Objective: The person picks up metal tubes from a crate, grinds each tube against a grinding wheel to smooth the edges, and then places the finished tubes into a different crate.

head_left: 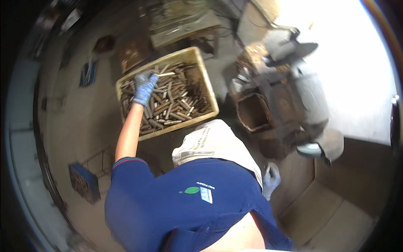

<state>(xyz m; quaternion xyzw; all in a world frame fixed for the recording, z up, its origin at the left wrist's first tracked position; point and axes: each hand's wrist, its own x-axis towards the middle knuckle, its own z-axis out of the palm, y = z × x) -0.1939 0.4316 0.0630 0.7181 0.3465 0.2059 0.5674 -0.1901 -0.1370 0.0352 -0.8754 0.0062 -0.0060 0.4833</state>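
Observation:
My left hand (145, 87), in a blue and grey work glove, reaches into a yellowish plastic crate (208, 84). Its fingers are closed at one end of a short, light metal rod (166, 74), which sticks out to the right. Under and around the hand lies a heap of short brown and grey metal rods (170, 101), partly hidden by it. Low beside my right hip is my right hand (272, 181), also gloved; its fingers are blurred, and nothing shows plainly in it. A pale printed apron or cloth (214, 143) covers my lap.
To the right of the crate stands a dark machine (281, 101) with a square opening. Beyond the crate is a worn workbench (184, 33). On the floor at left are a blue box (84, 182) and a small blue tray (88, 74).

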